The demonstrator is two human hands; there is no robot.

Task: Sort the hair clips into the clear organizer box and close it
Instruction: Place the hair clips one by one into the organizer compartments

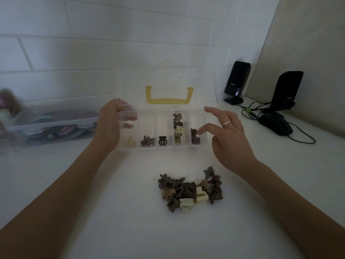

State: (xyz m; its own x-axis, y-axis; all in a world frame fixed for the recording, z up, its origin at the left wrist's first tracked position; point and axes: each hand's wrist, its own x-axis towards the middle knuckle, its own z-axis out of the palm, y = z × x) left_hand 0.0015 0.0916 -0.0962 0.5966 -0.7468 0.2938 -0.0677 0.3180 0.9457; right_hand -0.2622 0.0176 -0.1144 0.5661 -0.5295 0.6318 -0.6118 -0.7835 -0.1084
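Note:
The clear organizer box (147, 148) is tilted up off the white table, its lid (168, 79) with a yellow handle (169, 100) open toward the wall. Its several compartments each hold small brown or cream hair clips. My left hand (109, 124) grips the box's left end, fingers showing through the plastic. At the box's right end my right hand (226, 131) hovers with fingers spread and a ring on it, holding nothing. A pile of loose hair clips (190, 189), brown and cream, lies on the table in front of the box.
A second clear box (56, 126) with round coloured items sits at the left. Two black speakers (237, 81) (287, 88), a black mouse (276, 124) and cables lie at the back right. A tiled wall stands behind.

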